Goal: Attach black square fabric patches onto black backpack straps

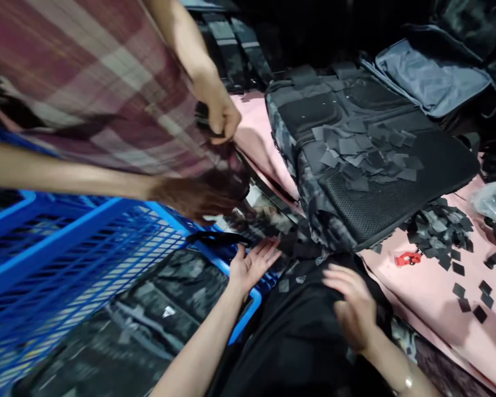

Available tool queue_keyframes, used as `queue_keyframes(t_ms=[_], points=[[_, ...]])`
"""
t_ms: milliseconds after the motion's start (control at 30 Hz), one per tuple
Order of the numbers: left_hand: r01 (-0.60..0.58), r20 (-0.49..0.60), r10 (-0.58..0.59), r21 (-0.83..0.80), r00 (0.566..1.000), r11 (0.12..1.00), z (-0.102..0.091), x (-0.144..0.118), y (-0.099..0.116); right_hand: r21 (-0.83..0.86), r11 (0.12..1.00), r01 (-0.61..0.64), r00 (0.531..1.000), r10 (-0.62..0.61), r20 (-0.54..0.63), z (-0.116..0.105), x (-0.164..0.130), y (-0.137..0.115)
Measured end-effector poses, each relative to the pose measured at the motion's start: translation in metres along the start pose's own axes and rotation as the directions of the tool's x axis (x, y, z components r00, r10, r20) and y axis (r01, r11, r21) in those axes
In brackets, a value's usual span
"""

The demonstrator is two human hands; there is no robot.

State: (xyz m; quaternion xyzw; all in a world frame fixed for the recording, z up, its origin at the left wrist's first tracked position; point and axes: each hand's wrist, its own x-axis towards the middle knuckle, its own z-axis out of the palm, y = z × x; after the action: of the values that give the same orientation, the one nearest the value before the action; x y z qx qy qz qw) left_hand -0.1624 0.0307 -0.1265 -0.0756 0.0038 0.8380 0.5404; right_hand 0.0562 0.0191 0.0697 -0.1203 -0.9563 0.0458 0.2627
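My left hand (252,263) is turned palm up beside the rim of a blue plastic crate (254,306), its fingers stretched out and nothing in it. Above the black cloth (285,336) over my lap hovers my right hand (351,303), slightly blurred, with its fingers extended and no object visible in it. A few small dark squares (284,285) lie on that cloth between my hands. In front, a black camouflage backpack (289,110) lies on the pink-covered table, with a loose heap of dark square patches (366,151) on its back panel.
Another person in a plaid garment stands at the left, one hand (219,107) holding a dark item, the other (194,198) near the crate. More square patches (440,229) and a red tool (408,258) lie on the table. A dark bag (157,309) sits in the crate.
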Motion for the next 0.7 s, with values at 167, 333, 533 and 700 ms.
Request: queue_keyframes(t_ms=[167,333,533,700], points=[[0.022,-0.012,-0.022,-0.049,1.000,0.999,0.006,-0.028,0.002,-0.036,0.973,0.228,0.799,-0.166,0.578,0.144,0.051,0.030],[-0.058,0.110,0.025,0.306,0.994,0.950,-0.003,-0.068,0.006,-0.423,0.857,-0.295,0.731,0.487,0.478,0.182,0.081,0.097],[-0.174,0.136,0.355,0.981,0.925,0.080,-0.014,-0.031,0.020,-0.348,0.795,-0.496,0.611,0.605,0.510,0.164,0.076,0.109],[-0.560,0.540,0.379,0.826,0.751,-0.068,0.013,-0.055,-0.007,-0.274,0.720,-0.637,0.473,0.646,0.599,0.152,0.076,0.090]])
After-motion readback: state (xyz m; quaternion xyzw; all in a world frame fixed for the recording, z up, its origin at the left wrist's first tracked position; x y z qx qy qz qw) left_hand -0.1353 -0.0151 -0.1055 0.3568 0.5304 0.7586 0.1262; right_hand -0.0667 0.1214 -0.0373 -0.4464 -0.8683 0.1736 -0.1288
